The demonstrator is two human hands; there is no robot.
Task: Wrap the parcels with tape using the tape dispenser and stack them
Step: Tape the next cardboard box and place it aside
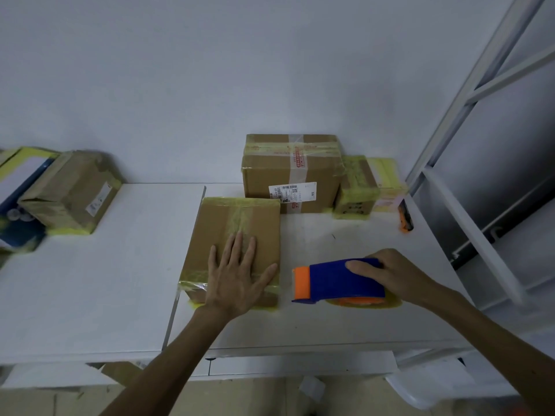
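Matt cardboard parcel [237,232], glossy yellowish tape; plastic tape dispenser [339,280]; smooth white table [90,295]

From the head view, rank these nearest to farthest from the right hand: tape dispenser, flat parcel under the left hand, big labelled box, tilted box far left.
1. Tape dispenser: gripped in the right hand.
2. Flat parcel: just left, under the left hand.
3. Big labelled box: behind, by the wall.
4. Tilted box: far left.
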